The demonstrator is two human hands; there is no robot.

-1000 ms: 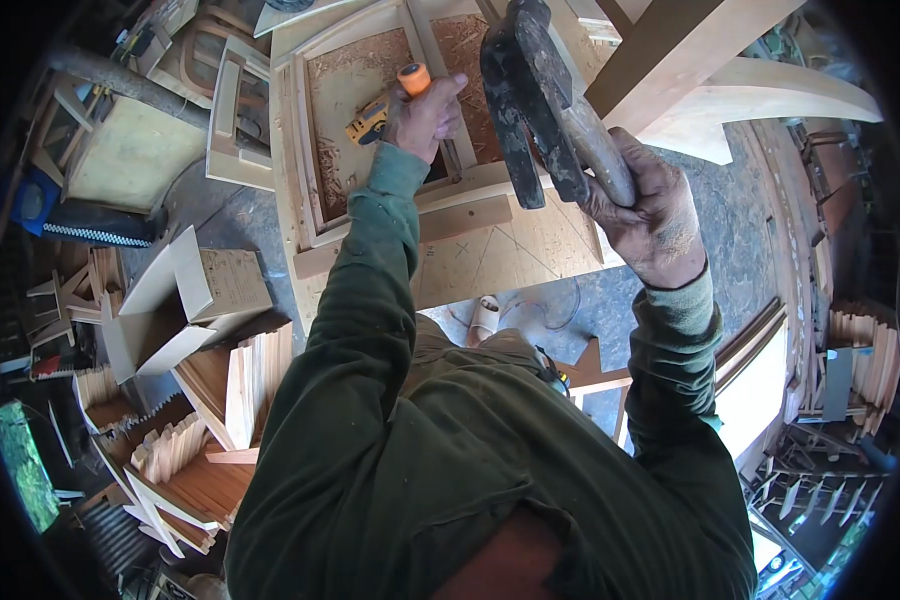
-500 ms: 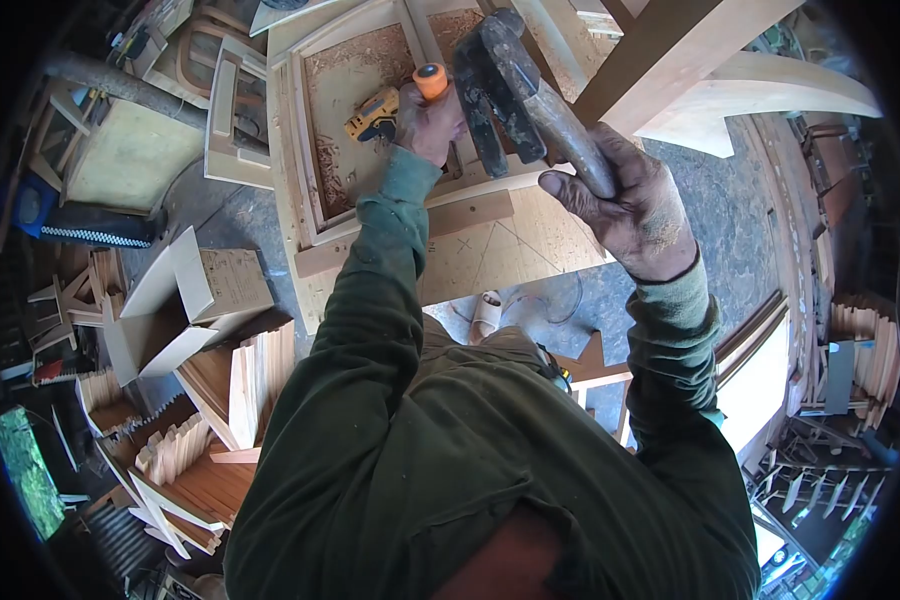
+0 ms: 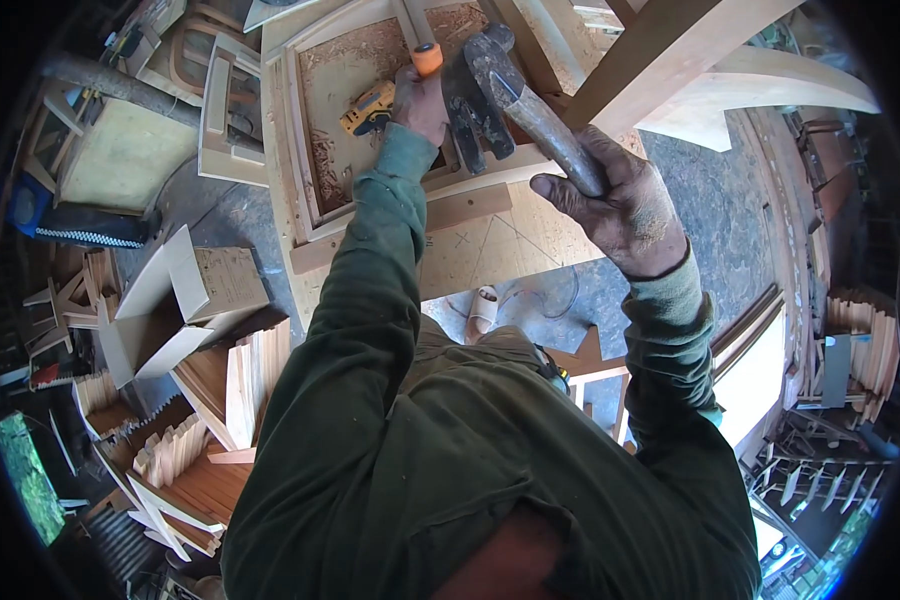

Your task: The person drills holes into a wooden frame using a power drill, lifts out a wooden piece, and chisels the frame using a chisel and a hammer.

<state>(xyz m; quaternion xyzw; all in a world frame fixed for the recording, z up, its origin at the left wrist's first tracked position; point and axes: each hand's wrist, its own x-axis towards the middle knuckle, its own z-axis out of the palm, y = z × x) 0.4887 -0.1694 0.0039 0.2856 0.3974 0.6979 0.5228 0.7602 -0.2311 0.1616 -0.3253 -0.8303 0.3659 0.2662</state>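
Observation:
My left hand (image 3: 420, 106) is closed around the orange handle of a chisel (image 3: 427, 58), held upright over a wooden frame (image 3: 295, 135) on the bench. The chisel's blade is hidden by the hand and the hammer. My right hand (image 3: 625, 205) grips a claw hammer (image 3: 550, 125) by its worn metal shaft. The hammer's dark head is raised just right of the chisel, apart from its handle, with the claws towards me. A yellow and black power drill (image 3: 368, 108) lies inside the frame, left of my left hand, among wood shavings.
A thick wooden beam (image 3: 680, 60) slants across the bench's upper right. An open cardboard box (image 3: 225, 280) and stacked cut boards (image 3: 255, 375) stand at lower left. The plywood bench top (image 3: 510, 245) carries pencil lines. More timber leans along the right.
The chisel and my left hand have shifted slightly up and away. The hammer head has come down a little, and my right hand has moved slightly left. The whole view has shifted slightly.

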